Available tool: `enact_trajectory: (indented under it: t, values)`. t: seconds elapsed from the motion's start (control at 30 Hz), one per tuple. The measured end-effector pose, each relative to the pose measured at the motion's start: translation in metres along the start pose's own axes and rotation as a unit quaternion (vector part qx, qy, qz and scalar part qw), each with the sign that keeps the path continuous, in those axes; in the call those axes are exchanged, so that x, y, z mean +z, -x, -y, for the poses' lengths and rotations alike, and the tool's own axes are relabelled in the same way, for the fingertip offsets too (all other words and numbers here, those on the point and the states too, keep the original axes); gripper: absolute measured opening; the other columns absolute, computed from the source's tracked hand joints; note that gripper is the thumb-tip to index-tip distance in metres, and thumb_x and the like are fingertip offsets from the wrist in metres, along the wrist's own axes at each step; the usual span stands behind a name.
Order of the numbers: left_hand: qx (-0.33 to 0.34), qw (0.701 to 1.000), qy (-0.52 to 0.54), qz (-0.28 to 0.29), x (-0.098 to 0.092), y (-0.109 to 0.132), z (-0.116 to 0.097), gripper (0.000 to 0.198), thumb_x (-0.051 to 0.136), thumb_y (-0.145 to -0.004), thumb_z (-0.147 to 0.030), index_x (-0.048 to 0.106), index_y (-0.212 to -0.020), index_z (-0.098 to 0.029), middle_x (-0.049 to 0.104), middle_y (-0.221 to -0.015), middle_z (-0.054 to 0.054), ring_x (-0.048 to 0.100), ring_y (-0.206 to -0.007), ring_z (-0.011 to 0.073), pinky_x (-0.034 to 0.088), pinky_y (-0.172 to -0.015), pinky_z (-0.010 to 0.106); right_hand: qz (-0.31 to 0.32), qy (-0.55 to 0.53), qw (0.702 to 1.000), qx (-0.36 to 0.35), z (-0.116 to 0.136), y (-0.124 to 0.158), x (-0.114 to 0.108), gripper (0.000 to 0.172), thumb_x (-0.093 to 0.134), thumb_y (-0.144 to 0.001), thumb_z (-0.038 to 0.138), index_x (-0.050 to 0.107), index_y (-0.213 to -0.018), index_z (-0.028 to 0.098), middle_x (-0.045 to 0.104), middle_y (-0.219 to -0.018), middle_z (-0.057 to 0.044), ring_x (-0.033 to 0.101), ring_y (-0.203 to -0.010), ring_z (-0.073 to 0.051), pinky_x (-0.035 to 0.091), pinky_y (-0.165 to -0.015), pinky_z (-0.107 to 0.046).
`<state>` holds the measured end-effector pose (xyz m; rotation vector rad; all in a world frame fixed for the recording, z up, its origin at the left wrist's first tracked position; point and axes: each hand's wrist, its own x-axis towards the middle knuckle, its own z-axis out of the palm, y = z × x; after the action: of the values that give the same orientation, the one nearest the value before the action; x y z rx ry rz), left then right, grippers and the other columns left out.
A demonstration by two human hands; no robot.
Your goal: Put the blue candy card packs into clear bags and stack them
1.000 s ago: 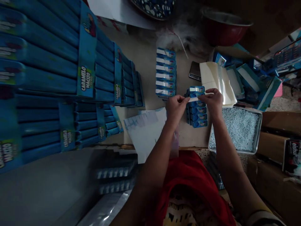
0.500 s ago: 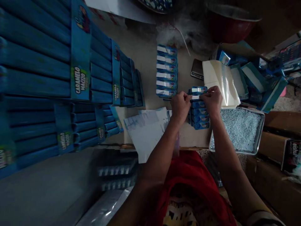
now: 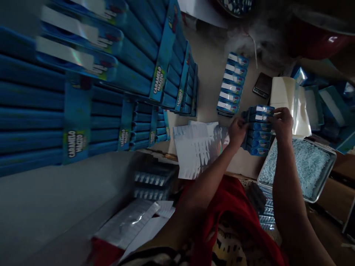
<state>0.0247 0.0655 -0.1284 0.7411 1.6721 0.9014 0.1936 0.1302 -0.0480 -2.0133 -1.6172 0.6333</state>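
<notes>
A row of small blue cartons [image 3: 260,141] lies on the worktable, with round dark-blue shapes and pale print on several ends. The two farthest cartons carry a shiny white label [image 3: 260,118]. My left hand [image 3: 237,132] has its fingers closed against the row's left side near the labelled cartons. At the opposite side my right hand [image 3: 283,123] pinches the right end of the second labelled carton. To the left, another row of blue cartons [image 3: 229,88] shows a white strip on each one. White label sheets [image 3: 195,147] lie fanned beside my left forearm.
Tall stacks of blue "Caramelo Macizo" cartons [image 3: 159,81] fill the left side. A metal tray [image 3: 327,177] of pale blue granules stands near my right forearm. Behind are cream sheets [image 3: 283,90], a dark small scale [image 3: 263,85], a red bowl [image 3: 318,40] and a pile of blue boxes [image 3: 337,107].
The view has swung left, so the table appears farther right. My hands have gone from the white label to the row's two sides; the label now lies on the second carton.
</notes>
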Motion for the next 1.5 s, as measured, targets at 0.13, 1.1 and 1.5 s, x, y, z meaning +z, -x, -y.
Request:
enact_trajectory:
  t: [0.13,1.1,1.5]
  values:
    - [0.049,0.981,-0.184,-0.038,-0.097,0.002,0.041,0.008,0.070,-0.090,-0.013,0.071,-0.094,-0.020,0.073,-0.107,0.011,0.064,-0.113,0.0307,0.045,-0.104,0.043,-0.140,0.057,0.987,-0.047,0.027,0.043,-0.008,0.029,0.064,-0.088,0.028,0.060,-0.116,0.022,0.060,-0.086,0.000,0.057,-0.073,-0.017,0.046,-0.073,-0.036]
    - [0.103,0.959,-0.241,0.104,-0.194,-0.079,0.112,0.019,0.069,-0.087,-0.016,0.074,-0.105,-0.019,0.082,-0.102,0.007,0.077,-0.096,0.0202,0.055,-0.086,0.029,0.279,0.235,0.906,-0.217,0.041,0.150,0.236,0.061,0.035,-0.106,0.012,0.041,-0.167,0.011,0.039,-0.173,-0.019,0.040,-0.147,-0.036,0.037,-0.118,-0.052]
    - [0.117,0.954,-0.265,0.074,-0.202,-0.056,0.094,0.021,0.069,-0.085,-0.017,0.076,-0.104,-0.020,0.077,-0.115,0.013,0.067,-0.120,0.0311,0.046,-0.111,0.044,0.186,-0.036,0.981,-0.046,0.053,0.211,0.160,0.032,0.063,-0.100,0.034,0.077,-0.126,0.022,0.072,-0.091,-0.006,0.062,-0.085,-0.022,0.048,-0.089,-0.037]
